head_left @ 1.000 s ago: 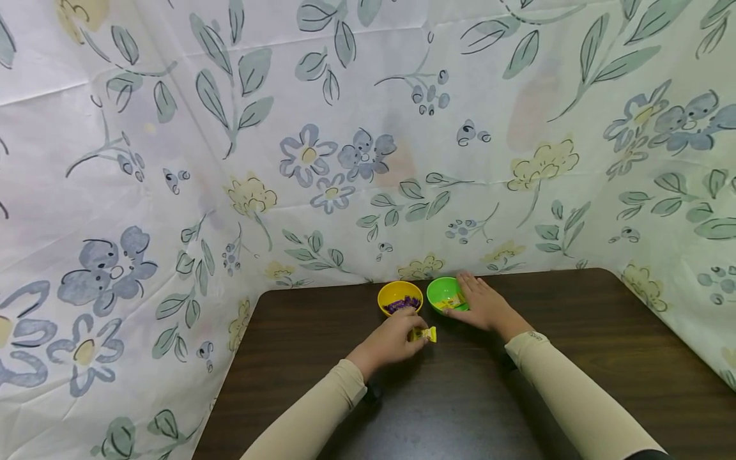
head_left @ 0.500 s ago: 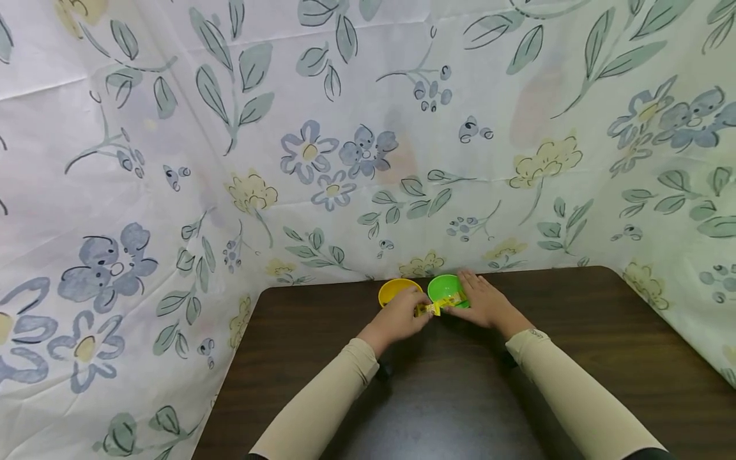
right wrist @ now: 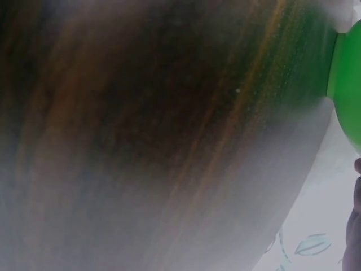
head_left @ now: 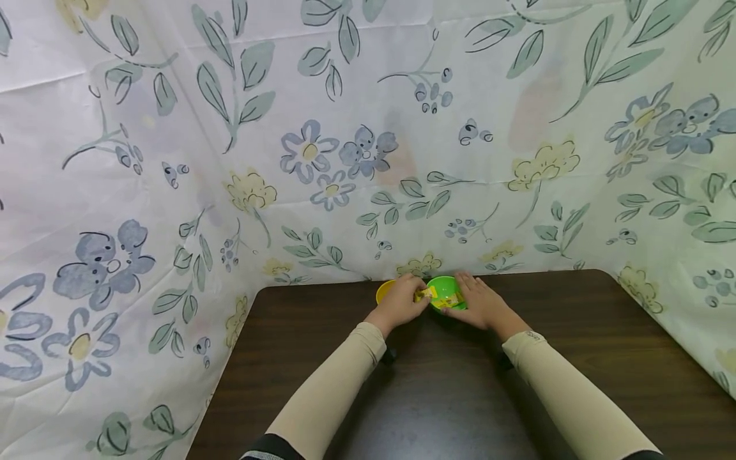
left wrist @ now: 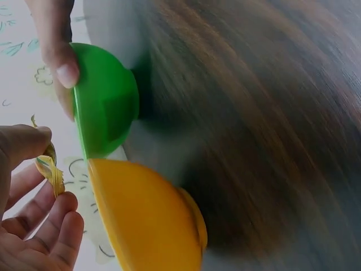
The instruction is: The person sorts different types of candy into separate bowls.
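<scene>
My left hand (head_left: 401, 299) pinches a yellow wrapped candy (left wrist: 52, 174) between thumb and fingers, at the left rim of a small green bowl (head_left: 440, 285). Inside that bowl lie yellow wrapped candies (head_left: 452, 300). On its right side, my right hand (head_left: 484, 303) holds the green bowl, thumb at the near rim and fingers along the far side. Left of it stands a yellow bowl (left wrist: 152, 217), mostly covered by my left hand in the head view; its contents are hidden. Only a sliver of the right fingers shows in the right wrist view.
Both bowls stand close together near the back edge of a dark wooden table (head_left: 460, 396). A white cloth (head_left: 345, 211) with flowers and leaves hangs right behind the table and along its sides.
My left hand has carried the candy from in front of the bowls up to the green bowl's left rim, covering the yellow bowl and its purple pieces. My right hand keeps its place.
</scene>
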### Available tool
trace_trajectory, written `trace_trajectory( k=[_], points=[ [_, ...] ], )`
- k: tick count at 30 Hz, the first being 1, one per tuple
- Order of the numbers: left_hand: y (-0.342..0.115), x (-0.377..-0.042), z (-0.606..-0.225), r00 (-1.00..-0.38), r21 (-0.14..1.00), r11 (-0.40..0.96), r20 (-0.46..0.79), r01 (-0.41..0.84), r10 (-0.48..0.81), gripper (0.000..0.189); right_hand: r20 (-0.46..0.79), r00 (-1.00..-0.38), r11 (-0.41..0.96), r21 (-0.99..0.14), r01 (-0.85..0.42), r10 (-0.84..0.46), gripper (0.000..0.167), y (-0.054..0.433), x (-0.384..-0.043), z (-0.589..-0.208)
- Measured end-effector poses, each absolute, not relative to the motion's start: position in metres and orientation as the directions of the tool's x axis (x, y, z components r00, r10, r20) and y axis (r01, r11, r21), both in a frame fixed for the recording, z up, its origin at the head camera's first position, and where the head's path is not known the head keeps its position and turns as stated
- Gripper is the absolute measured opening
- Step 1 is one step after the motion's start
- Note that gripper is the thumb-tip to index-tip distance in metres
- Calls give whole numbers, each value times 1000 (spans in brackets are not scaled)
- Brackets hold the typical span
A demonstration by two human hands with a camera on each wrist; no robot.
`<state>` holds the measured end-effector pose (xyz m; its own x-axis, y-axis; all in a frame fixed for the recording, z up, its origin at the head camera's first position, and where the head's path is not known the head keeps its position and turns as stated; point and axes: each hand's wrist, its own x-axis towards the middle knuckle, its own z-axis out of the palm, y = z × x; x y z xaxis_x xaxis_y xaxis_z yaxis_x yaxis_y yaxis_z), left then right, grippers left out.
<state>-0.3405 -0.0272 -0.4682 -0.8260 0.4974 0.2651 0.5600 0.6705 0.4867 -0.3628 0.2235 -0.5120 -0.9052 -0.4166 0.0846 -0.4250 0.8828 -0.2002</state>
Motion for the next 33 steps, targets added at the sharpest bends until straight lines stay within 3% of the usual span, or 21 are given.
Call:
trace_trajectory(
  k=[9,17,33],
  points=[
    [-13,-345,-472,-857,522,682,267,512,440,28,76,-902,879,-204,-430,-424,105,221,-367,-510],
    [-13,-342,-475,-867,528,693,222,491,446,48,91,-893,870,-204,-450,-441,105,215,-367,-509],
    [-48,-323,-464,-806,519,634,215,573,552,37,94,-905,877,-224,-424,-414,107,223,-367,-514]
  ],
)
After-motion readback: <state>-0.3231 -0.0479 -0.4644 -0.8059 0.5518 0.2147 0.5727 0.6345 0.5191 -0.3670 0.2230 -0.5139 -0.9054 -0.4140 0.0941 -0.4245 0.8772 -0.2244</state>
